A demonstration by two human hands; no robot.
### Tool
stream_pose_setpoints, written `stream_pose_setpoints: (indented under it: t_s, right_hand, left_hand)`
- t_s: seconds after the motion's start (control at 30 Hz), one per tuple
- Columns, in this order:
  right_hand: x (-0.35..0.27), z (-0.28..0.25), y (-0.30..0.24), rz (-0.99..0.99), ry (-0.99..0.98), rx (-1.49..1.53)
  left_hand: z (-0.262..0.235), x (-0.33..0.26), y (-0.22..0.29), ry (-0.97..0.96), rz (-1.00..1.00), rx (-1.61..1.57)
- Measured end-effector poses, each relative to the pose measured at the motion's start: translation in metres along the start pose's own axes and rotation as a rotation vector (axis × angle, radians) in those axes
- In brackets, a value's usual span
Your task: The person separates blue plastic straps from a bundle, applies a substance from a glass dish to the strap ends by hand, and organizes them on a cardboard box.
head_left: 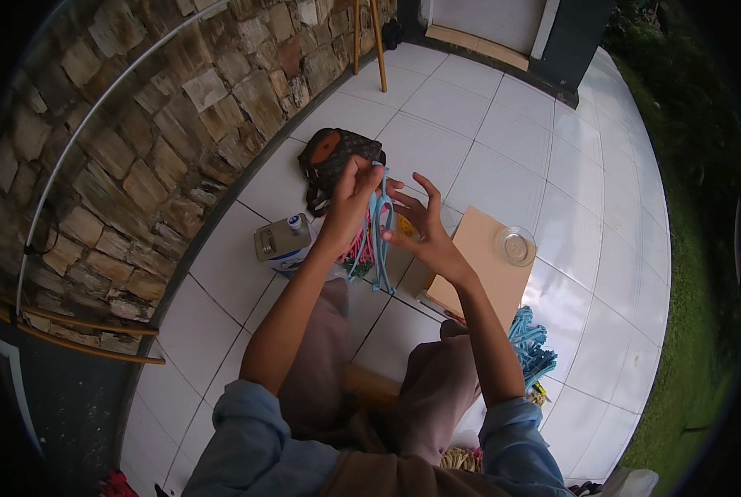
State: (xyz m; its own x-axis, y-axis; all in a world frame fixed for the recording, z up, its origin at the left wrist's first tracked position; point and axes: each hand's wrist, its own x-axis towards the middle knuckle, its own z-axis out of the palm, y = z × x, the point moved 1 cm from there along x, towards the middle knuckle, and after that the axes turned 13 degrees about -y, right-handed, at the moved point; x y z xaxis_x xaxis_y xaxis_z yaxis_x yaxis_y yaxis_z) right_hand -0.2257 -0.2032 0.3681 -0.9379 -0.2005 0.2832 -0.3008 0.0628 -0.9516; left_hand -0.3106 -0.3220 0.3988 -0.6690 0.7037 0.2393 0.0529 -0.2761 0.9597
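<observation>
In front of me my left hand (354, 199) pinches the top of a bundle of thin light-blue straps (379, 240), which hang down in loops. My right hand (430, 240) is just to the right of them, fingers spread and curved; its fingertips come close to the straps, and whether any touch is unclear. Pink strands (356, 248) and a small dark green bunch (359, 269) show behind and below my left wrist. A bit of something yellow (405, 224) peeks out behind my right hand.
A metal can (283, 240) with a blue-and-white cap stands left, below a dark backpack (329, 161). To the right, a tan board (474, 273) carries a round glass dish (515, 246). More blue straps (533, 344) lie beside my right forearm. A stone wall (130, 157) borders the tiles.
</observation>
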Motion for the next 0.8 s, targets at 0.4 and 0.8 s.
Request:
stream_pose_setpoints:
  t_s: [0.4,0.8]
  right_hand:
    - [0.002,0.039,0.307,0.86,0.837,0.117]
    - [-0.028,0.048,0.405,1.106,0.883,0.112]
  left_hand:
    - [-0.069,-0.011,-0.336,0.046,-0.888,-0.183]
    - [-0.065,-0.045,-0.454,0.135,-0.839,0.004]
